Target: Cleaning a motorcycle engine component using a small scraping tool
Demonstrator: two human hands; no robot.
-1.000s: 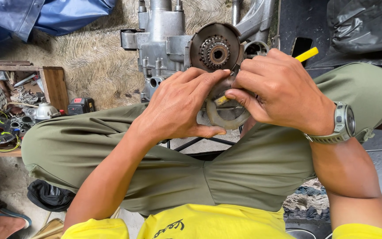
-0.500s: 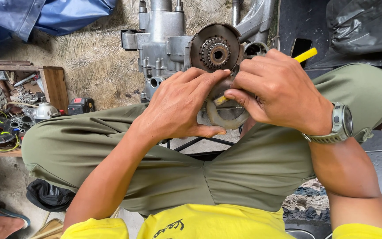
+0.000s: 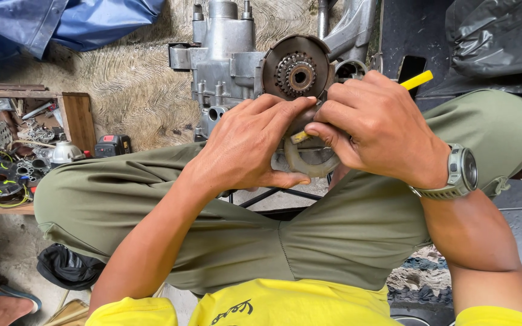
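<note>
Grey cast metal fills the space just beyond my fingertips: an engine case standing on a swirl-patterned mat, with a round toothed gear bolted to its face. There is little free room here. My knees in olive trousers hem both hands in from below and either side, the case blocks the way ahead, and black plastic sheeting lies past my right wrist. The only open ground is off beyond my left knuckles, where the mat runs to a wooden tray of loose parts and a small black and red tool just beside it.

My left hand is curled, fingers bent and close together, fingertips pressed on the lower edge of the gear, thumb tucked under against a tan ring that hangs below both hands. My right hand is pinched tight around a thin yellow tool; its handle end juts out past my knuckles, and a short yellow bit shows again beneath my thumb, touching the ring. What the tip does is hidden by my fingers.

Both forearms come up from my lap and meet over the gear, wrists bent inward, fingertips nearly touching. A grey watch sits on my right wrist.
</note>
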